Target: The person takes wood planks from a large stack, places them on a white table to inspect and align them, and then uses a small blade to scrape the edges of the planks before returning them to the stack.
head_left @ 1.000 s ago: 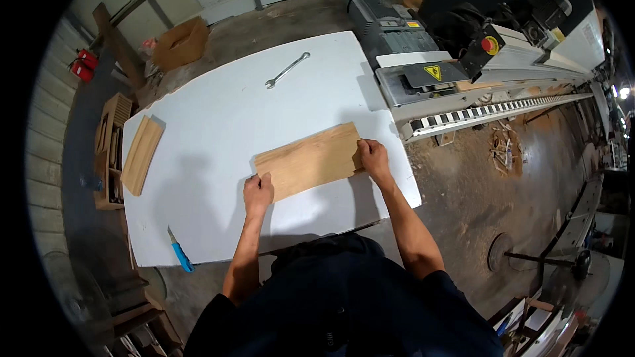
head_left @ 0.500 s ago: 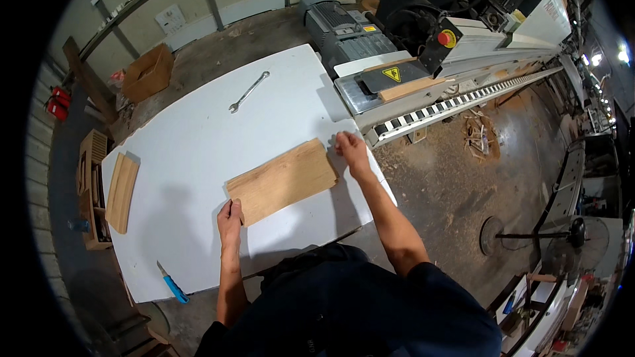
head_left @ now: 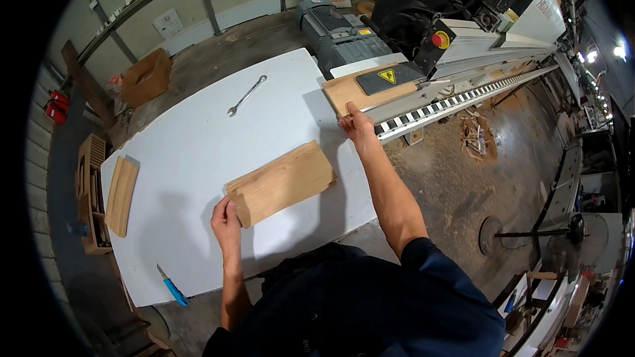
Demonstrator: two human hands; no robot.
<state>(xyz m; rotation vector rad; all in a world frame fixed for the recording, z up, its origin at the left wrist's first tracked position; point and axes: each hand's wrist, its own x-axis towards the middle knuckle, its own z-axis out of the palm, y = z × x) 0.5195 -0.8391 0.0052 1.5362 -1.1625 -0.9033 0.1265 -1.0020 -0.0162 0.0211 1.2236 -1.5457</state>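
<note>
My left hand grips the left end of a low stack of wooden planks, which lies slanted on the white table. My right hand has its thumb on top of the near end of another wooden plank, with fingers at its edge. That plank sticks out over the table's right corner from the machine. Its far part runs beneath a dark plate with a yellow warning triangle.
An open-end wrench lies toward the table's far side. Near its front left edge is a blue-handled knife, with more planks at the left edge. A roller track runs right from the machine, above a floor strewn with shavings. A fan stands right.
The plank at the machine has come out toward the table. My right hand has moved forward from beside the stack and taken its end. My left hand stays at the stack.
</note>
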